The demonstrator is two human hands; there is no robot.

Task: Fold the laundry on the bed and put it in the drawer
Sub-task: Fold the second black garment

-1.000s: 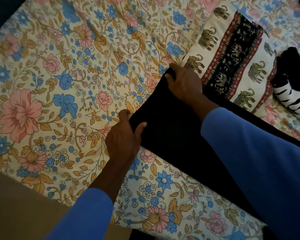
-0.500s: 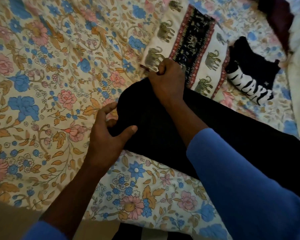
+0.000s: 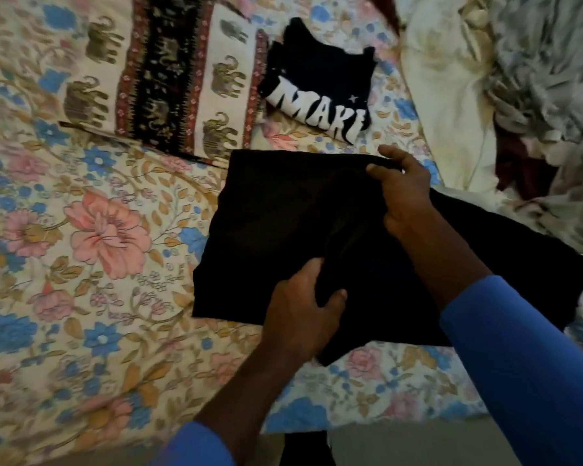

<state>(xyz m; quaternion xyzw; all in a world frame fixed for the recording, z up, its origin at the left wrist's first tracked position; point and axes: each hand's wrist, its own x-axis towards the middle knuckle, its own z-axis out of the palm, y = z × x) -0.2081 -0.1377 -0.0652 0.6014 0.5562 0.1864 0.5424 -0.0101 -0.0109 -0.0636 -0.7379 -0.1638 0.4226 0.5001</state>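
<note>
A plain black garment [image 3: 283, 223] lies doubled over on the floral bedspread [image 3: 91, 250]. My left hand [image 3: 303, 307] grips the near edge of its folded part, thumb on top. At the far edge my right hand [image 3: 401, 190] pinches the fabric. The garment's lower layer runs out to the right under my blue sleeve. A folded black shirt with white lettering [image 3: 320, 92] lies just beyond it. No drawer is in view.
A folded elephant-print cloth [image 3: 169, 79] lies at the far left of the black shirt. A heap of cream, grey and dark red laundry [image 3: 519, 105] fills the right side. The bed's near edge runs along the bottom, floor below it.
Both hands carried the garment's left end over to the right, folding it onto itself. The view swung right, bringing the lettered shirt and the laundry heap into view.
</note>
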